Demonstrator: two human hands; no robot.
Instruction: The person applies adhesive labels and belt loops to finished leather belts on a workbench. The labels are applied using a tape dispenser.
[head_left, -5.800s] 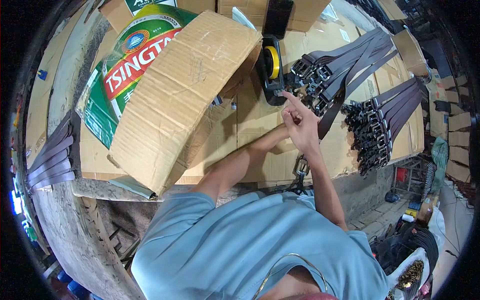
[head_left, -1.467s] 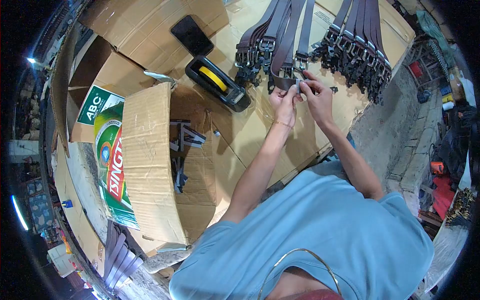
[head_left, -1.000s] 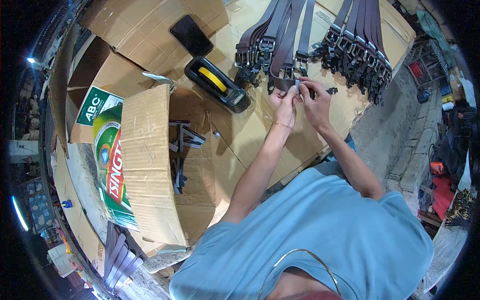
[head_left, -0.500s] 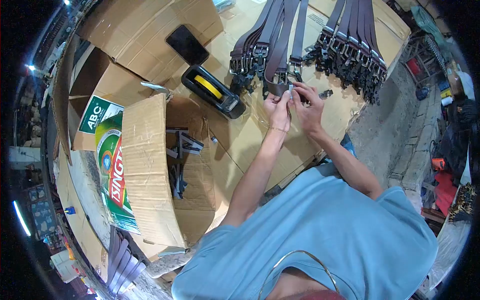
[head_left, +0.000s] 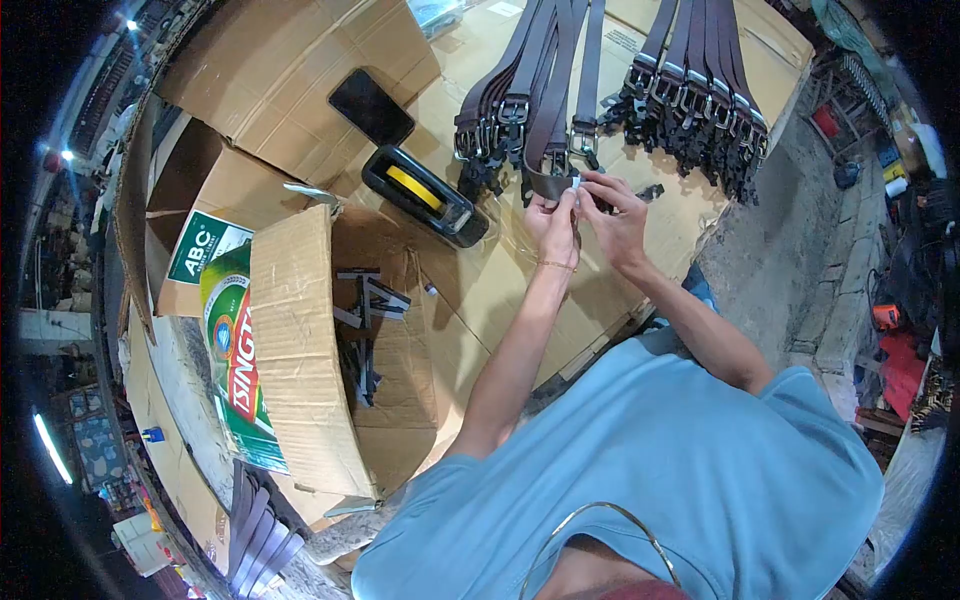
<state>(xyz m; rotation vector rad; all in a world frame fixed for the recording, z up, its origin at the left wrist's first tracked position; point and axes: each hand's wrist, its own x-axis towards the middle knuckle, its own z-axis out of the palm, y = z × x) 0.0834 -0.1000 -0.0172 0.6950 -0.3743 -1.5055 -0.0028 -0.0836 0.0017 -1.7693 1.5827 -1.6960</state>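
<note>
A dark brown belt curves at its buckle end, and my left hand pinches it from below. My right hand is closed beside it, fingertips together at a small whitish piece on the belt's edge. Too little of that piece shows to tell what it is. Other brown belts with metal buckles lie just above my hands. A second bundle of belts lies to the upper right, with black pieces at the buckle ends.
A black tape dispenser with yellow core and a black phone lie left of my hands on the cardboard surface. An open carton holding dark strips stands at left. More belts hang at lower left.
The view has shifted slightly. My hands stay together at the belt, with the right fingers drawn a little closer around the small whitish piece.
</note>
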